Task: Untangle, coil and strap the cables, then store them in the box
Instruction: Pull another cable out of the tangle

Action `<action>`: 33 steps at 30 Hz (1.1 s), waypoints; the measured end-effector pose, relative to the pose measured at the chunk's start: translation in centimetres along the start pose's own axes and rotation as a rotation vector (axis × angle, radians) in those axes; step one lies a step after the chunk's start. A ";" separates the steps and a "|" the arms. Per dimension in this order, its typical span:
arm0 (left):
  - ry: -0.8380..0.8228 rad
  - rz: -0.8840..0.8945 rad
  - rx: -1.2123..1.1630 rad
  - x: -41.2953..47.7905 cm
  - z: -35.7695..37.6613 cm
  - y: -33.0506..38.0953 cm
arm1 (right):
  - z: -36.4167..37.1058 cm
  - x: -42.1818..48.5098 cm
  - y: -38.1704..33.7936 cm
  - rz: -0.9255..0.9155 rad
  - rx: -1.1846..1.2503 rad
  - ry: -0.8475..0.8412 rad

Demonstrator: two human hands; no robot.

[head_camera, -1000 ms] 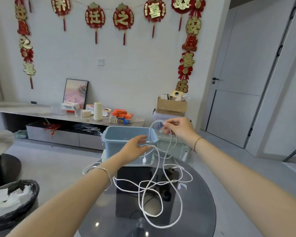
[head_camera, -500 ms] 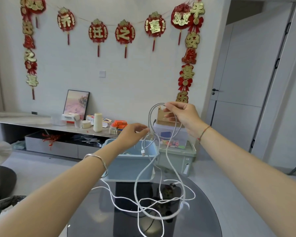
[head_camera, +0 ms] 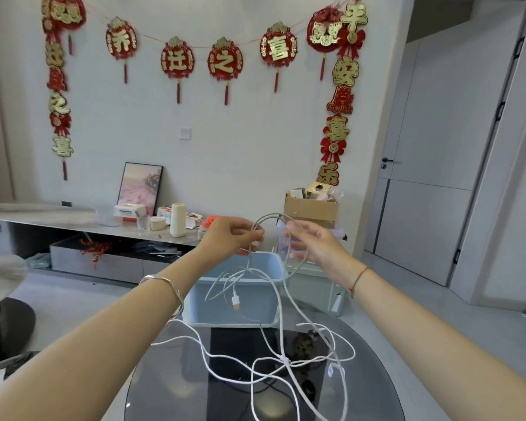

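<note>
Above box (head_camera: pixel 204 305) | cable loop (head_camera: pixel 271 214) between left hand (head_camera: pixel 231 238), right hand (head_camera: pixel 313 247)

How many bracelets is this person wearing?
2: a silver bangle on the left wrist, a thin red cord bracelet on the right wrist. Upper arms are out of view, so more may be hidden.

White cables (head_camera: pixel 286 361) crowd the path to the blue box (head_camera: pixel 207 308)
They sprawl tangled across the worktop's (head_camera: pixel 377 399) middle and dangle before the box front; its open top is reachable from above, with free room along the worktop's right rim.
</note>
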State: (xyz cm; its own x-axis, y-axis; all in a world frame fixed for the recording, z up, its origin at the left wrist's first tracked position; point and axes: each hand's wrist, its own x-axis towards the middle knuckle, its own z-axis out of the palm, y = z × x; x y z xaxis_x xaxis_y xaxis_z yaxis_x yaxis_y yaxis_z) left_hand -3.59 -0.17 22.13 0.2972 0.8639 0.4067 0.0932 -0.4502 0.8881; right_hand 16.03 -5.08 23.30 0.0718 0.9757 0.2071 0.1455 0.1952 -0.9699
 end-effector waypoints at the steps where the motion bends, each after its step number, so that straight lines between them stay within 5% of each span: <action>1: 0.029 0.007 -0.024 0.1 -0.1 0.2 | -0.1 -0.1 0.2 0.039 -0.077 -0.033; 5: 0.110 0.048 -0.151 0.5 -0.2 1.1 | 0.0 -1.1 1.1 0.170 -0.258 -0.190; 16: 0.068 0.053 -0.170 1.1 2.0 2.1 | -0.2 -1.6 1.9 0.096 -0.335 -0.071; 23: 0.177 0.091 0.043 2.2 0.6 0.6 | -4.6 -2.0 3.0 0.001 -0.427 0.079; 28: 0.085 0.107 0.581 0.8 -3.3 -2.6 | -8.0 -2.6 2.8 -0.077 -0.436 0.051; 33: 0.100 0.031 0.515 -0.8 -2.9 -3.9 | -7.8 -2.0 3.2 -0.107 -0.314 0.152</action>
State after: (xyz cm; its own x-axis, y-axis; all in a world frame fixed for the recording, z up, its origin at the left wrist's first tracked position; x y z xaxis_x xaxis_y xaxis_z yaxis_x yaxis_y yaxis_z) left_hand -7.00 1.52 18.99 0.2176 0.8545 0.4718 0.5483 -0.5069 0.6652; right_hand 24.05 -7.23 20.81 0.1821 0.9208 0.3448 0.4540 0.2323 -0.8602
